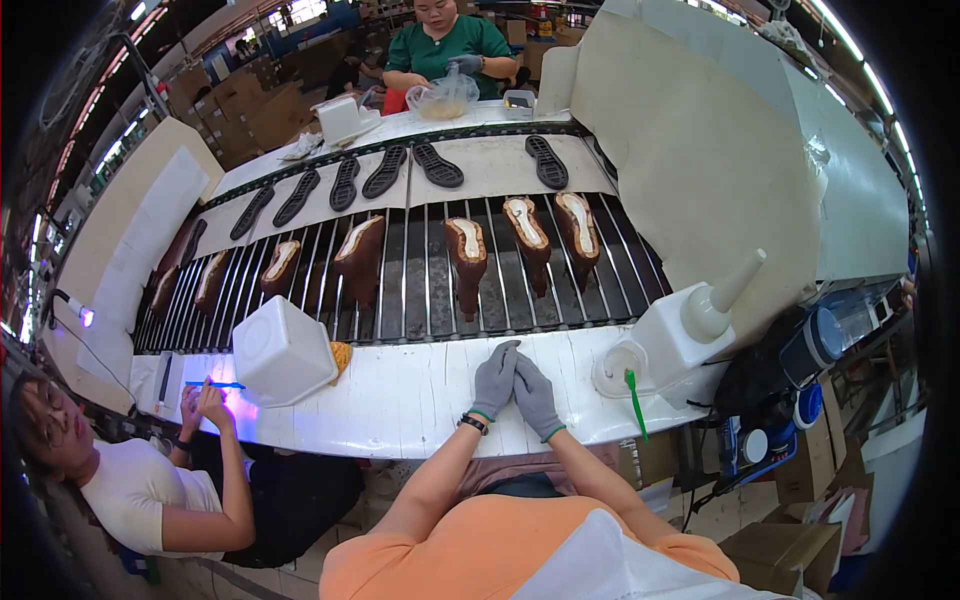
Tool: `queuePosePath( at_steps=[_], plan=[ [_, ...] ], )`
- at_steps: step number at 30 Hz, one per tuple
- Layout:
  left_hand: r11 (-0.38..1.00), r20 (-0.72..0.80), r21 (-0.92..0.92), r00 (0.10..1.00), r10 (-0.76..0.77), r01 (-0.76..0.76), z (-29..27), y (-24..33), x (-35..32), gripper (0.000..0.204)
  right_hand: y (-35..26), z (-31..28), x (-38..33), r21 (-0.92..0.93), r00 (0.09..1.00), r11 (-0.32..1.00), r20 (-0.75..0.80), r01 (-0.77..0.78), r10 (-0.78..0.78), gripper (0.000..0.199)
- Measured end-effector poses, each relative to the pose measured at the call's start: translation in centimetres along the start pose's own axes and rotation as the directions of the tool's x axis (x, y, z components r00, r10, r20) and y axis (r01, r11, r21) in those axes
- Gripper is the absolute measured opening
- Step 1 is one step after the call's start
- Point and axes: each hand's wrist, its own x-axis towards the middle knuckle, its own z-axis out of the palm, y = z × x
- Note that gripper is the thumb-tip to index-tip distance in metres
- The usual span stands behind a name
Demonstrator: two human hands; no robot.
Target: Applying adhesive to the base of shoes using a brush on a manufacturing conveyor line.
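My left hand (494, 381) and my right hand (537, 396), both in grey knit gloves, rest against each other at the near white ledge (440, 390). Their fingers are stretched forward, and I see nothing held in either. Beyond my fingertips, brown shoe uppers on lasts (467, 250) lie bottom up in a row across the metal conveyor rods. White surfaces show on their undersides. Right of my hands stand a white plastic bottle (680, 325) with a spout and a small round dish (612, 372). A green-handled brush (636, 405) leans across the dish, its handle over the ledge's edge.
Black shoe soles (384, 172) lie on the far strip. A white box-shaped container (284, 352) stands left on the ledge. A co-worker (165, 490) at left holds a blue tool; another person (450, 50) across the line handles a clear bag. Beige panels (690, 140) flank the conveyor.
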Motion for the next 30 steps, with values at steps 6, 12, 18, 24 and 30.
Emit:
queuePosePath(
  at_steps=[6, 12, 18, 24, 30],
  plan=[
    [1.0, 0.003, -0.012, 1.0, 0.007, -0.007, -0.08, 0.0, 0.02, 0.036, -0.2, -0.01, 0.05, 0.008, 1.0, 1.0, -0.005, -0.002, 0.002, 0.037],
    [1.0, 0.001, -0.022, 1.0, 0.015, -0.015, 0.12, -0.03, 0.12, 0.037, -0.24, -0.22, 0.06, 0.011, 1.0, 1.0, 0.003, -0.022, 0.022, 0.038],
    [1.0, 0.012, -0.01, 1.0, 0.001, -0.001, 0.23, 0.16, 0.12, 0.037, -0.09, -0.38, 0.09, 0.017, 1.0, 1.0, -0.004, -0.011, 0.011, 0.038],
    [1.0, 0.02, -0.025, 1.0, -0.005, 0.005, 0.07, 0.42, 0.09, 0.037, -0.19, -0.36, 0.14, 0.016, 1.0, 1.0, -0.003, -0.016, 0.016, 0.037],
    [1.0, 0.011, -0.016, 1.0, 0.007, -0.006, 0.2, 0.31, 0.16, 0.036, -0.19, -0.38, 0.15, 0.018, 1.0, 1.0, -0.002, -0.022, 0.022, 0.037]
  ],
)
